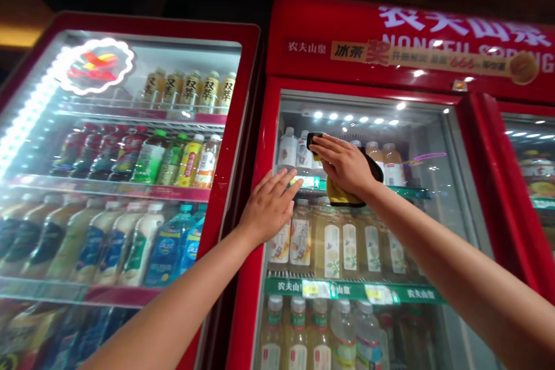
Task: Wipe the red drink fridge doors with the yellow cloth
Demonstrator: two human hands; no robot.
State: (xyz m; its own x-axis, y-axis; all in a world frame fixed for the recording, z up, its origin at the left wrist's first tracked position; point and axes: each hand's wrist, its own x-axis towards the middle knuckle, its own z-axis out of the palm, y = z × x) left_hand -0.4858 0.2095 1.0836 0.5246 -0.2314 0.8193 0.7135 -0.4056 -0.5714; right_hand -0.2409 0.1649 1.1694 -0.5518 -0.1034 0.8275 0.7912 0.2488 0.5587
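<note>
Against the glass door (416,144) of a red drinks fridge, my right hand (347,165) presses a yellow cloth with black edging (340,193). Parts of the cloth stick out past the fingertips and below the palm; the rest is hidden under the hand. My left hand (271,205) lies with fingers spread at the left side of the same door, over the red frame (265,133) and the edge of the glass. It holds nothing. Behind the glass, bottled drinks (332,243) stand on shelves with green label strips (420,295).
To the left stands a second red-framed fridge (240,104) with several rows of bottles (125,153) and a lit round sign (95,66). A red vertical door edge (494,185) is at the right, beside another glass section with drinks. A red header panel (303,20) runs above.
</note>
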